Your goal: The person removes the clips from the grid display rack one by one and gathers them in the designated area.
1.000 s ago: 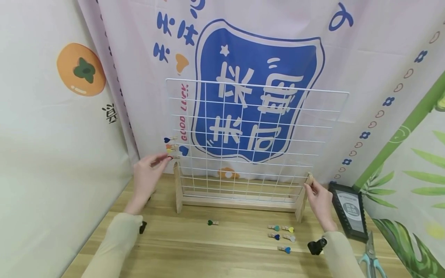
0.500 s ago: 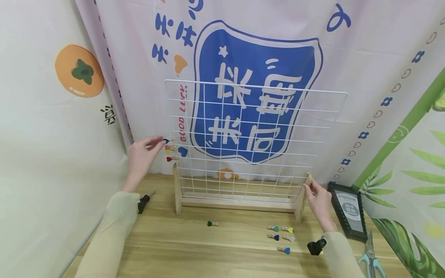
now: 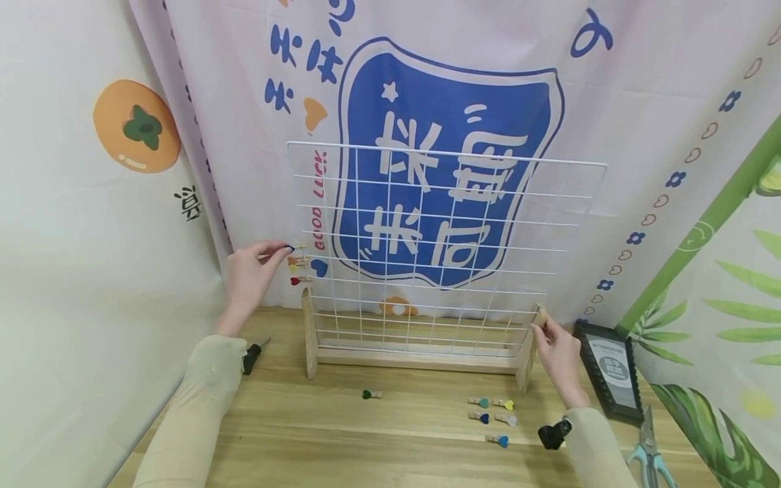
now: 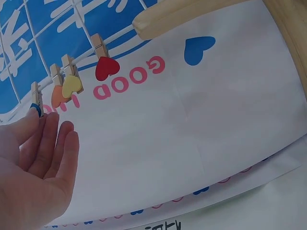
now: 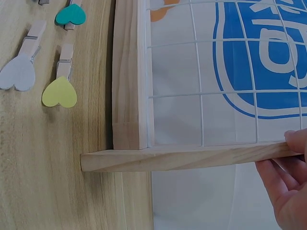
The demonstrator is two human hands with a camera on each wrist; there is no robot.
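Observation:
A white wire grid (image 3: 445,155) stands upright in a wooden stand (image 3: 415,357) on the table. Clips with blue (image 3: 292,249), yellow and red (image 3: 295,280) hearts hang on its left edge. In the left wrist view the red heart clip (image 4: 106,68), a yellow one (image 4: 72,85), an orange one (image 4: 58,97) and the blue one (image 4: 35,109) sit in a row. My left hand (image 3: 282,250) (image 4: 43,132) has straight fingers, one fingertip touching the blue clip. My right hand (image 3: 547,332) (image 5: 288,172) grips the top of the stand's right wooden post (image 3: 539,317) (image 5: 182,157).
Several loose heart clips lie in front of the stand: a green one (image 3: 368,394), a teal one (image 3: 482,402) (image 5: 70,15), a yellow one (image 3: 506,404) (image 5: 59,93), a pale one (image 5: 19,72). A black framed card (image 3: 613,369) and scissors (image 3: 648,455) lie at right, a black-handled tool (image 3: 250,356) at left.
My left hand rose from the red heart clip, now left on the grid, to the blue clip at the top of the row. The right hand stayed on the post.

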